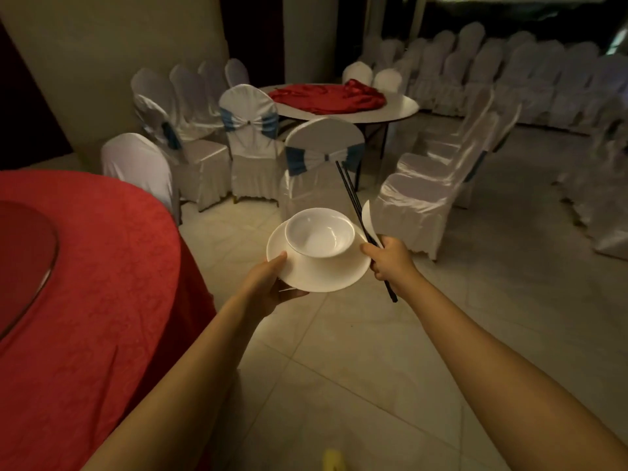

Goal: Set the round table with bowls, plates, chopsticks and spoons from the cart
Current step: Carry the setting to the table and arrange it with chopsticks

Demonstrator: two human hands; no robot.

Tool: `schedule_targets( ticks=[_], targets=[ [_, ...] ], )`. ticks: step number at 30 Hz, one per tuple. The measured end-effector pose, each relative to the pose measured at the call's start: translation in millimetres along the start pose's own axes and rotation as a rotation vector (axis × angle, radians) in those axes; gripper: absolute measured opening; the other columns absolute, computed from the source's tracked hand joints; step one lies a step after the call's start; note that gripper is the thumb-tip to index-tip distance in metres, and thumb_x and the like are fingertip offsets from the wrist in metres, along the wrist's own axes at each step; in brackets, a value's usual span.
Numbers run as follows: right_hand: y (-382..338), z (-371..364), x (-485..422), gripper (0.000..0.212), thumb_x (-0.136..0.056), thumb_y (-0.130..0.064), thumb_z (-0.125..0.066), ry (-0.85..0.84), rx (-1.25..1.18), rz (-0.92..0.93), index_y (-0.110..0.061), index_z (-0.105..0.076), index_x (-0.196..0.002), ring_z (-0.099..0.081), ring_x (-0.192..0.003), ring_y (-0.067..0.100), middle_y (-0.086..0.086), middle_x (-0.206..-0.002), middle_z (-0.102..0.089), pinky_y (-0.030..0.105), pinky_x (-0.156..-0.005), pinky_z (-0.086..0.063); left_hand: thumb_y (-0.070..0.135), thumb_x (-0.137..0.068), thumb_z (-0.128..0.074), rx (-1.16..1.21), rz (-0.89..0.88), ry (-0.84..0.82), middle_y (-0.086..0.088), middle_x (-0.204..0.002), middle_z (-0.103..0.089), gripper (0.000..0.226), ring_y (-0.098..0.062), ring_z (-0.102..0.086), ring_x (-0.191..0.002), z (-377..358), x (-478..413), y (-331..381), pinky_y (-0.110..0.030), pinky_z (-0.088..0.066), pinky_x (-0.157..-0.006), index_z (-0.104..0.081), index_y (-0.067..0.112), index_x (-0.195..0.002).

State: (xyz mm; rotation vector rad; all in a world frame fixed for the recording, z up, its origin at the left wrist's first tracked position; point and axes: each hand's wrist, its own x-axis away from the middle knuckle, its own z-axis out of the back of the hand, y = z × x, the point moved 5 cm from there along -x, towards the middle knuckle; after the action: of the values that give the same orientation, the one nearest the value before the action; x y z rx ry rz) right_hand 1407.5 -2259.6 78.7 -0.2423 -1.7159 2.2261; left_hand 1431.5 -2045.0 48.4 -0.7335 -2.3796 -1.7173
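My left hand [268, 287] grips the near-left rim of a white plate [323, 273], thumb on top, fingers underneath. A white bowl [319, 232] stands upright on that plate. My right hand [387, 258] holds a pair of black chopsticks [353, 198] and a white spoon [368, 220] together, just right of the plate. Both hands are out over the tiled floor. The round table with the red cloth [102, 283] lies to my left, with a glass turntable [23, 263] on it.
White-covered chairs [319, 164] stand ahead, some with blue sashes. A second round table [390, 107] with a crumpled red cloth is behind them. More covered chairs [475, 62] line the back right. One chair [139, 164] stands at the red table's far edge.
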Motion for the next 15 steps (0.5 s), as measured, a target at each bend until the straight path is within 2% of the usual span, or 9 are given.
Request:
schedule_targets(
  ticks=[5, 10, 15],
  targets=[
    [-16, -40, -110, 0.019, -0.087, -0.005, -0.050, -0.119, 0.000, 0.049, -0.014, -0.057, -0.071, -0.028, -0.039, 0.010, 0.002, -0.052, -0.034, 0.019, -0.034, -0.023, 0.030, -0.093, -0.053, 0.037, -0.022, 0.154, -0.016, -0.124, -0.055, 0.044, -0.026, -0.061, -0.094, 23, -80, 39, -0.034, -0.057, -0.056, -0.043, 0.009, -0.130],
    [-49, -90, -204, 0.023, -0.087, -0.005, -0.051, -0.251, -0.005, 0.107, -0.016, -0.058, -0.068, -0.034, -0.031, 0.005, -0.004, -0.044, -0.040, 0.017, -0.032, -0.028, 0.031, -0.092, -0.053, 0.081, -0.104, 0.256, -0.009, -0.106, -0.061, 0.035, -0.022, -0.061, -0.090, 50, -142, 87, -0.035, -0.053, -0.064, -0.046, 0.013, -0.121],
    [-72, -149, -274, 0.013, -0.088, -0.005, -0.050, -0.378, 0.008, 0.137, -0.010, -0.058, -0.078, -0.031, -0.040, 0.010, 0.001, -0.052, -0.038, 0.021, -0.035, -0.024, 0.028, -0.095, -0.048, 0.094, -0.171, 0.383, -0.004, -0.097, -0.062, 0.024, -0.019, -0.061, -0.086, 86, -186, 126, -0.034, -0.053, -0.061, -0.049, 0.017, -0.116]
  ],
)
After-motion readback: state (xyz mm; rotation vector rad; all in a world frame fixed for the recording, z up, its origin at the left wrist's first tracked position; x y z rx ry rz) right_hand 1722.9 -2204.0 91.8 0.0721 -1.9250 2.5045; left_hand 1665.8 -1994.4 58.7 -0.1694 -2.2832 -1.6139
